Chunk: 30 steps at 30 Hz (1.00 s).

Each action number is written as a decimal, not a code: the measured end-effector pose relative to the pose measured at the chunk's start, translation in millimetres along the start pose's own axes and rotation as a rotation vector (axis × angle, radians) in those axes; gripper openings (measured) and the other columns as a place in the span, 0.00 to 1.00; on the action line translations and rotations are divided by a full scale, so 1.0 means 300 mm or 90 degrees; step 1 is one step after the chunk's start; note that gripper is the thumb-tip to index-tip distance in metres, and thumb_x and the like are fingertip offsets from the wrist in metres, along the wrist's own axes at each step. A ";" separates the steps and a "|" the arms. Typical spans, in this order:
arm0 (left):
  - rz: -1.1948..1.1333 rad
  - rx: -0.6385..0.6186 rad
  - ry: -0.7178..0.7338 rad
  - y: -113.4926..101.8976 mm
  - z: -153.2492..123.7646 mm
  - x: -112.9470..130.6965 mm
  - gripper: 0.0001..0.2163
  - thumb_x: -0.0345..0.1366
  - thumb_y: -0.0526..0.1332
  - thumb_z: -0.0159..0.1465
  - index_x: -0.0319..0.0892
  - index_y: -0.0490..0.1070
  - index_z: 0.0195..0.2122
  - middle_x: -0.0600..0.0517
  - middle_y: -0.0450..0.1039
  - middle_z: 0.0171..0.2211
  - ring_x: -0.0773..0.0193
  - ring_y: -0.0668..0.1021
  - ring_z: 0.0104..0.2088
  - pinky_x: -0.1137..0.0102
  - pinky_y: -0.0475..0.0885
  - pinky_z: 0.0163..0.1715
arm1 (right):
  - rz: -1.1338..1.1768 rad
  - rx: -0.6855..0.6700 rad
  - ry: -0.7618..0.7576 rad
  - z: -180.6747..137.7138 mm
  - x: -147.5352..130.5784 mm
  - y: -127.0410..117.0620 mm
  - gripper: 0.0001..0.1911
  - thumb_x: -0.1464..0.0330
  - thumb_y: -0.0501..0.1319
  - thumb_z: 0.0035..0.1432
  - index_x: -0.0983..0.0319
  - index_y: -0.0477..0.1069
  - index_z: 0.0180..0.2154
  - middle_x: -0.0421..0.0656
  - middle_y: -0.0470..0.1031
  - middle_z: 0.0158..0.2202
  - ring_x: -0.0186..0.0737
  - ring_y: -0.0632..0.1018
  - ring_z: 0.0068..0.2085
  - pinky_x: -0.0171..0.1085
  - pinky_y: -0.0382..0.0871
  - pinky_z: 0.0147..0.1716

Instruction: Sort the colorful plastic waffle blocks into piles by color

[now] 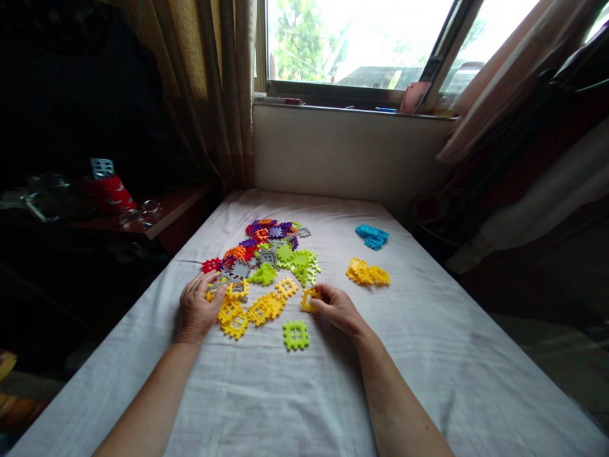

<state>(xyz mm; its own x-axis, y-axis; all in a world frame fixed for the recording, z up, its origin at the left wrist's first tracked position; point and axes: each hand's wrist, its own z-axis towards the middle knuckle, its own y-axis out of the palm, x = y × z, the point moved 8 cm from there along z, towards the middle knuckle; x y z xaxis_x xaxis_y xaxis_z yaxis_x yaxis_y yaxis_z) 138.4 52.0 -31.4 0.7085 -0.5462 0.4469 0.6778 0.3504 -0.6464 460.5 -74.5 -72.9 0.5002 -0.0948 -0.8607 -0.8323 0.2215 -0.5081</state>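
Observation:
My right hand (pixel 339 307) pinches a yellow interlocking tile (pixel 307 299) between thumb and fingers, right of the pile. My left hand (pixel 197 303) curves around the pile's left edge, thumb apart from the fingers, touching yellow and grey pieces. Some of what lies under it is hidden. Several yellow window-frame tiles (pixel 236 325) spread between the hands. A paler yellow tile (pixel 287 287) lies near my right hand, and a green window tile (pixel 295 335) lies alone in front. Behind them is a mixed heap with light green tiles (pixel 301 261), grey tiles (pixel 267 256), and red, orange and purple ones.
On the sheet's right side sit a blue tile group (pixel 372 236) and a yellow tile group (pixel 367 271). A side table at left holds eyeglasses (pixel 140 214) and a red container (pixel 110 193). A window, a curtain (pixel 233 95) and hanging clothes surround the sheet-covered surface (pixel 266 406).

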 end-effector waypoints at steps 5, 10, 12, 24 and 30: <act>0.000 0.001 -0.007 0.004 0.002 -0.011 0.16 0.47 0.55 0.63 0.45 0.74 0.45 0.45 0.79 0.47 0.51 0.77 0.53 0.55 0.69 0.58 | -0.036 0.015 -0.009 -0.005 -0.023 -0.009 0.14 0.67 0.61 0.52 0.60 0.75 0.42 0.38 0.76 0.33 0.35 0.73 0.33 0.34 0.67 0.35; 0.005 -0.004 -0.001 0.008 0.002 -0.016 0.16 0.48 0.55 0.63 0.46 0.73 0.44 0.46 0.79 0.47 0.51 0.77 0.53 0.56 0.70 0.57 | -0.076 0.022 -0.010 -0.009 -0.033 -0.012 0.16 0.67 0.61 0.53 0.59 0.76 0.45 0.37 0.76 0.31 0.35 0.73 0.32 0.34 0.67 0.36; 0.002 0.006 -0.001 0.005 0.002 -0.019 0.16 0.49 0.55 0.64 0.46 0.73 0.44 0.46 0.79 0.47 0.51 0.77 0.53 0.57 0.71 0.57 | -0.083 0.020 -0.010 -0.009 -0.033 -0.011 0.17 0.67 0.60 0.54 0.59 0.76 0.46 0.37 0.76 0.31 0.35 0.73 0.32 0.35 0.67 0.35; -0.027 0.014 -0.012 0.007 0.000 -0.024 0.17 0.49 0.54 0.64 0.44 0.74 0.45 0.44 0.79 0.46 0.53 0.79 0.51 0.58 0.72 0.57 | -0.087 0.032 -0.014 -0.015 -0.040 -0.014 0.19 0.66 0.59 0.54 0.60 0.77 0.48 0.39 0.76 0.32 0.35 0.72 0.31 0.35 0.66 0.34; -0.034 0.018 -0.027 0.005 0.002 -0.033 0.18 0.49 0.55 0.63 0.43 0.75 0.44 0.45 0.80 0.45 0.54 0.79 0.50 0.60 0.73 0.55 | -0.069 0.031 -0.011 -0.014 -0.039 -0.013 0.18 0.66 0.60 0.53 0.60 0.77 0.46 0.38 0.76 0.31 0.35 0.73 0.31 0.34 0.65 0.34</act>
<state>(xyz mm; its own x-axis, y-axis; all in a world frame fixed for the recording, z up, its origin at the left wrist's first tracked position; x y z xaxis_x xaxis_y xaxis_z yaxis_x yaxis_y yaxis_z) 132.7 58.5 -36.4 0.6782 -0.5328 0.5061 0.7199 0.3434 -0.6032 456.9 -78.2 -61.1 0.5913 -0.1043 -0.7996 -0.7604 0.2580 -0.5960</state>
